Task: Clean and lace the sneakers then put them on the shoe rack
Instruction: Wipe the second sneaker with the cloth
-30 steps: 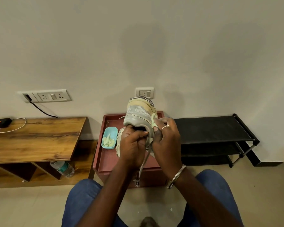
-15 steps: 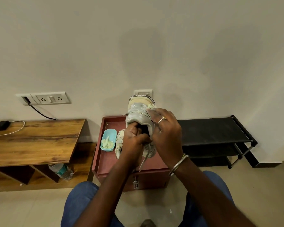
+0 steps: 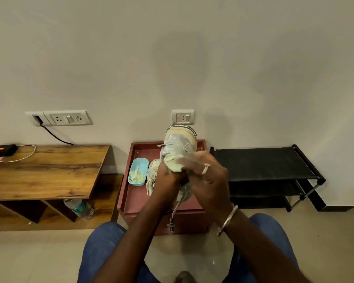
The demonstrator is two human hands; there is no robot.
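Evidently mid-lacing: the sneaker [image 3: 180,142] is held toe-up above the desk [image 3: 137,199], left hand [image 3: 168,181] curled round its collar, right hand [image 3: 207,177] clasped over the tongue, probably to steady the eyelets; the shoe rack [image 3: 264,162] stands beside the desk

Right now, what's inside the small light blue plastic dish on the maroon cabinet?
The light blue plastic dish holds pale yellowish scraps; what they are is unclear. Anything beneath them is covered.

Held sneaker [image 3: 180,146]: pale grey and yellow, raised at centre, toe pointed far; lace [image 3: 177,207] hung from its near end.
Second sneaker [image 3: 152,174]: laid just left, partly hidden.
Shoe rack [image 3: 262,162]: black, tiered, stood right.
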